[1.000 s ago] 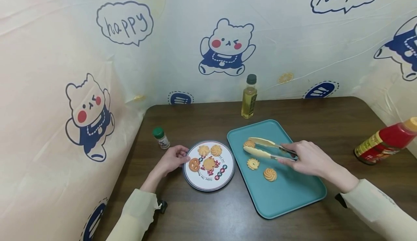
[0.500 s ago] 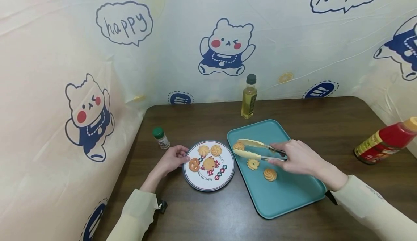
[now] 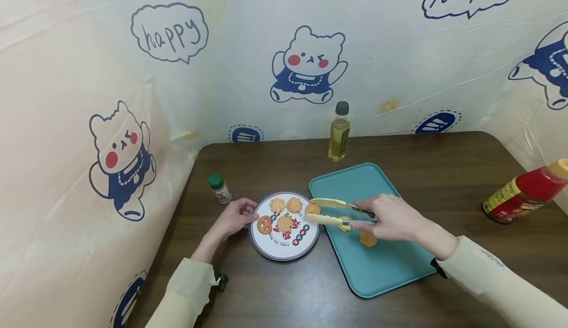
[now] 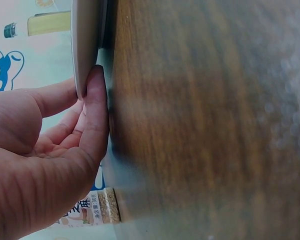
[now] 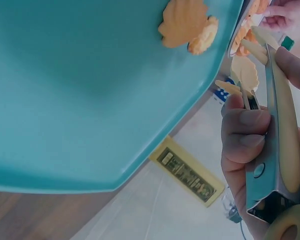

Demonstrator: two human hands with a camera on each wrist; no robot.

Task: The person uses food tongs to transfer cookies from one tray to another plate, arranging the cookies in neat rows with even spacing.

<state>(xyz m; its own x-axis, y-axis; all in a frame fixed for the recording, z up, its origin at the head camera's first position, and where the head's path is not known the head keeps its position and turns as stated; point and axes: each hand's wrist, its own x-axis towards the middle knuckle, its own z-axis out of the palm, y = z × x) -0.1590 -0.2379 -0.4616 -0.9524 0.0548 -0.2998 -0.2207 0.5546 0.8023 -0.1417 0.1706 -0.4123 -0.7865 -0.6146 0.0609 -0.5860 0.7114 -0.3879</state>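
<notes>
My left hand [image 3: 237, 216] pinches the left rim of a round white plate [image 3: 275, 251], thumb on top and a finger underneath in the left wrist view. Several cookies lie on the plate, among them a pretzel-shaped one [image 3: 264, 224] and a swirled one [image 3: 294, 204]. My right hand [image 3: 392, 218] grips a pair of tongs [image 3: 330, 219] with cream tips. Between the tips is a swirled cookie [image 3: 312, 209], over the plate's right edge. On the teal tray [image 3: 390, 264] lie a flower-shaped cookie [image 3: 343, 228], partly behind the tongs, and a round cookie [image 3: 368, 239].
A green-capped seasoning jar [image 3: 219, 188] stands left of the plate. An oil bottle [image 3: 339, 133] stands at the table's back, behind the tray. At the far right is a red bottle [image 3: 523, 195] with a yellow cap. Printed sheeting [image 3: 248, 81] surrounds the table.
My right hand has carried the swirled cookie in the tongs leftward, from the tray's upper left to the plate's right edge. My left hand and the plate have stayed put.
</notes>
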